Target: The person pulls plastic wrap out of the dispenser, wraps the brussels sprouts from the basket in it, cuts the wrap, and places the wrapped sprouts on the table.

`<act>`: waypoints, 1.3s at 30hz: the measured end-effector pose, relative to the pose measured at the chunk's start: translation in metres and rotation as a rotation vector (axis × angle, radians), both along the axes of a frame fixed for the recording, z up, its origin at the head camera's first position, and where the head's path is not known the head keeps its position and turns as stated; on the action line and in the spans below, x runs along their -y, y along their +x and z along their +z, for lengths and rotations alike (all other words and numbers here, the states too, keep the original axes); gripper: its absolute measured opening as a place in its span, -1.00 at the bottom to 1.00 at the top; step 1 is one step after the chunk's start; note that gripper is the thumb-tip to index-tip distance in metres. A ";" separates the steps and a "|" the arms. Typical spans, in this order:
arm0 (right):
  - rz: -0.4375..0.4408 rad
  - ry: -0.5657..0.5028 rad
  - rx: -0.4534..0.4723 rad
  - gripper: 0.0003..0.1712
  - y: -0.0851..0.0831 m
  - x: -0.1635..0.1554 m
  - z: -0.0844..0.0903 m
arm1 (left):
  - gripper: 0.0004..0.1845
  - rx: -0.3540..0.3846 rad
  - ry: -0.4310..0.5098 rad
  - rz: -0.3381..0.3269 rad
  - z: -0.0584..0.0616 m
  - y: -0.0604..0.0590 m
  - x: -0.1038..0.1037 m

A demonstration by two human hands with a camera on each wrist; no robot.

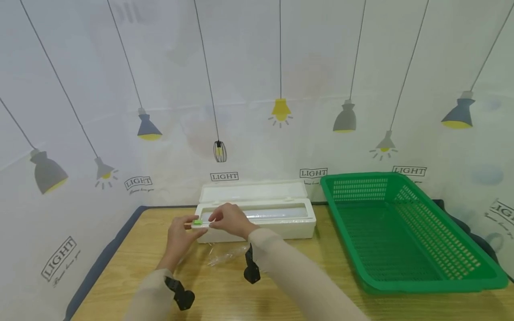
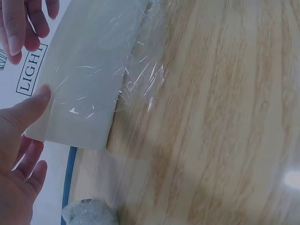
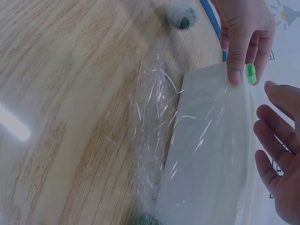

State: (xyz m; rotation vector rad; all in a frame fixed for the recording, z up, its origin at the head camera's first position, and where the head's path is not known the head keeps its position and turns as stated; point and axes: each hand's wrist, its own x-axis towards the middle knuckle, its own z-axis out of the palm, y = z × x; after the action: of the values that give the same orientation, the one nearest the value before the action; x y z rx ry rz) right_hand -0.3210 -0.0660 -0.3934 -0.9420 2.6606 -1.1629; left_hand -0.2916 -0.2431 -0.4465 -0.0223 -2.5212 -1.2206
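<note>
A white cling film dispenser (image 1: 257, 229) lies lengthwise near the wall, its lid (image 1: 253, 192) raised at the back. Inside, a pale roll of film (image 1: 277, 213) shows through the opening. My left hand (image 1: 179, 236) grips the box's left end, thumb on the front edge and fingers round the end. A small green slide cutter (image 3: 251, 73) sits at that end, beside the left fingers. Over the top edge hovers my right hand (image 1: 232, 219), its fingers loosely bent with nothing between them in the right wrist view. Clear film (image 2: 145, 61) hangs down the front onto the table.
A large green plastic basket (image 1: 361, 232) stands on the right of the wooden table (image 1: 225, 294). One film-wrapped dark green bundle (image 3: 182, 16) lies past the box's left end; another dark green bundle (image 3: 145, 219) shows at the film's lower end. A lamp-printed wall covering (image 1: 257, 147) rises behind.
</note>
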 end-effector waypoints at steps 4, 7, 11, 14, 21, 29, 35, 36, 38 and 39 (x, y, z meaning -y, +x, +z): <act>-0.016 -0.020 -0.027 -0.82 -0.001 0.008 -0.002 | -0.51 0.001 0.012 0.008 0.000 -0.002 -0.001; -0.045 -0.023 -0.050 -0.81 0.000 0.015 -0.005 | -0.52 -0.001 0.023 0.015 -0.001 -0.002 -0.001; -0.093 -0.029 -0.045 -0.78 0.005 0.025 -0.008 | -0.54 -0.015 0.031 0.026 -0.002 -0.002 -0.002; -0.119 -0.009 -0.046 -0.76 0.008 0.032 -0.010 | -0.57 -0.023 0.022 0.035 -0.002 0.000 -0.002; -0.187 0.058 -0.116 -0.75 0.010 0.046 -0.013 | -0.62 -0.021 -0.017 0.056 0.002 0.001 0.002; -0.276 0.165 -0.233 -0.81 0.009 0.055 -0.016 | -0.60 0.009 -0.013 0.077 0.001 -0.001 0.004; -0.276 0.256 -0.315 -0.86 0.004 0.052 -0.015 | -0.58 -0.008 -0.007 0.064 -0.001 -0.004 0.001; -0.269 0.260 -0.321 -0.86 0.004 0.051 -0.015 | -0.58 -0.010 -0.007 0.065 -0.001 -0.004 0.001; -0.252 0.266 -0.320 -0.86 0.003 0.050 -0.015 | -0.58 -0.009 -0.006 0.070 -0.001 -0.004 0.001; -0.245 0.272 -0.320 -0.85 0.003 0.050 -0.015 | -0.58 -0.008 -0.007 0.071 0.000 -0.004 0.001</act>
State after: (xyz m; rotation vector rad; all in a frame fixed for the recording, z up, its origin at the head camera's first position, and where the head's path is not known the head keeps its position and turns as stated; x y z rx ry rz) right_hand -0.3183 -0.1158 -0.4089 -0.8317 3.1589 -0.7004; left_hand -0.2953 -0.2441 -0.4469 0.0608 -2.4969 -1.1822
